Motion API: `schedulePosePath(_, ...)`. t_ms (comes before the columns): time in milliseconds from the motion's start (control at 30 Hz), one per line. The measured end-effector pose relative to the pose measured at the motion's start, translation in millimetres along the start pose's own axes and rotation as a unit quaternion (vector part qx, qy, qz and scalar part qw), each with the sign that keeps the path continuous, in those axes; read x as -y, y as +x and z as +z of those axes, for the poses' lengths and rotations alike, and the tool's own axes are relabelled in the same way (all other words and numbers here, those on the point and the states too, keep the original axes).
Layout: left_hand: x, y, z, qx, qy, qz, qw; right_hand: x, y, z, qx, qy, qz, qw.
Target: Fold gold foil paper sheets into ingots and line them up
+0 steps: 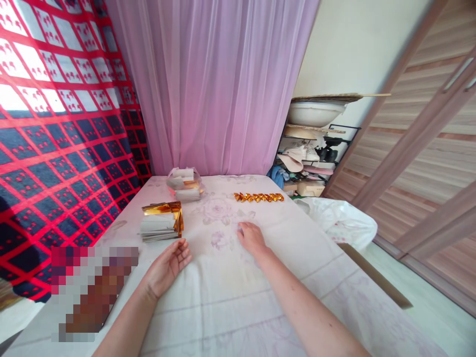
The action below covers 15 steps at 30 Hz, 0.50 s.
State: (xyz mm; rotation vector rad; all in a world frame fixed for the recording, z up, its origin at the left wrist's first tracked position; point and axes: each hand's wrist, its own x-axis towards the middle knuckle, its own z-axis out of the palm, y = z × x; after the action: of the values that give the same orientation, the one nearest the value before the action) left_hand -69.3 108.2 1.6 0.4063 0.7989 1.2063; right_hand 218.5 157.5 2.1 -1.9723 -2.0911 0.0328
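Your left hand (pixel 169 265) lies loosely cupped, holding nothing, just at 5 o'clock of the paper stack (pixel 160 224); your right hand (pixel 251 237) rests flat and empty. Lift only the top sheet, cleanly. The table (pixel 230 307) wears pale floral cloth; pink curtain (pixel 215 84) at 12.

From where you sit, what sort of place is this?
Probably a room in a home used for handcraft: a cloth-covered table against a pink curtain, a cluttered shelf, and a row of folded gold paper pieces.
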Motion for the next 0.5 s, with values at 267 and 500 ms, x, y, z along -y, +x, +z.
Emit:
schedulePosePath(267,-1,-2,2.4,-0.01,-0.027,0.019,0.999,-15,-47,7,-0.053,0.023,-0.027,0.998)
schedulePosePath(500,-2,-5,3.6,-0.027,-0.021,0.041,0.999,-23,-64,16,-0.102,0.05,-0.043,0.993)
